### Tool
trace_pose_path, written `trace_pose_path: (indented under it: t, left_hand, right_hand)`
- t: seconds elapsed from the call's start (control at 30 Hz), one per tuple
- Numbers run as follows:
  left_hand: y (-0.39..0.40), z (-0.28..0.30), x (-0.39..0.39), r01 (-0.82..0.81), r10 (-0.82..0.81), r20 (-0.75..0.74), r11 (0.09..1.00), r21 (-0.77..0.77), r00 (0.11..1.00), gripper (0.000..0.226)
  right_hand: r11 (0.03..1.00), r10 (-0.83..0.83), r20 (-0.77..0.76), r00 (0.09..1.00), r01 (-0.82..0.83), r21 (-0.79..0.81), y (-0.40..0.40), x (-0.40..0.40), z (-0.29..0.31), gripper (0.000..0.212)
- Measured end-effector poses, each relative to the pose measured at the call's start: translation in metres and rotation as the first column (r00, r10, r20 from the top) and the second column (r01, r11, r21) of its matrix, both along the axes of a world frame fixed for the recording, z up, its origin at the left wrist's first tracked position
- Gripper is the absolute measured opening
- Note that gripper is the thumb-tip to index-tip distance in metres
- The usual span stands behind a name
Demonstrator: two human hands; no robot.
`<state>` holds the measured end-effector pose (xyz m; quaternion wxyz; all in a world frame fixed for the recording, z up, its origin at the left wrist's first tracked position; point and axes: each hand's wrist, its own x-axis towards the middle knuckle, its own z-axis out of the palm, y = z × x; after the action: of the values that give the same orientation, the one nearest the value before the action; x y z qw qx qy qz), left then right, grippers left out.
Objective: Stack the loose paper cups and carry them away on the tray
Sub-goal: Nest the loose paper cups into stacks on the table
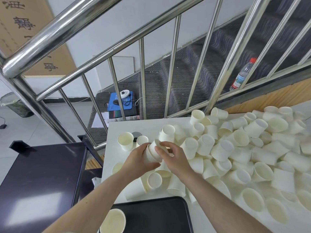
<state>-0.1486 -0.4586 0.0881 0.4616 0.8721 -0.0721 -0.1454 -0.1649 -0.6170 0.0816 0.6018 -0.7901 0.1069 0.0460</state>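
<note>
Two hands nest paper cups above a littered white table.

The left hand (139, 159) wraps its curled fingers round a short stack of nested cups (151, 153), tilted with bases pointing up and away; the right hand (171, 157) pinches the top cup's base rim with bent fingertips. Matte, cream-white, tapered loose paper cups (235, 148) lie tumbled on the smooth table (116, 130), most on their sides, a few upright. A glossy black tray (156, 214) with rounded corners sits at the near edge, one upright cup (113, 221) on it. Polished steel railing (143, 78) crosses behind.
</note>
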Motion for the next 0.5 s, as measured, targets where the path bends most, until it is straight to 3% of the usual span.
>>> trace_pose_path:
  t: [0.33, 0.4, 0.5]
  left_hand:
    - [-0.01, 0.0, -0.002, 0.011, -0.01, 0.01, 0.999, -0.037, 1.0, 0.041]
    - [-0.01, -0.003, -0.002, -0.002, 0.001, -0.01, 0.999, -0.04, 1.0, 0.048]
    - [-0.009, -0.005, 0.001, -0.002, 0.002, -0.021, 1.0, -0.016, 1.0, 0.057]
  right_hand:
    - [0.997, 0.053, -0.064, 0.997, -0.05, 0.05, -0.003, -0.004, -0.006, 0.062]
    - [0.997, 0.072, -0.045, 0.996, -0.072, -0.004, -0.008, -0.002, -0.004, 0.055]
    - [0.97, -0.05, 0.138, 0.989, 0.082, -0.23, -0.032, 0.006, -0.003, 0.036]
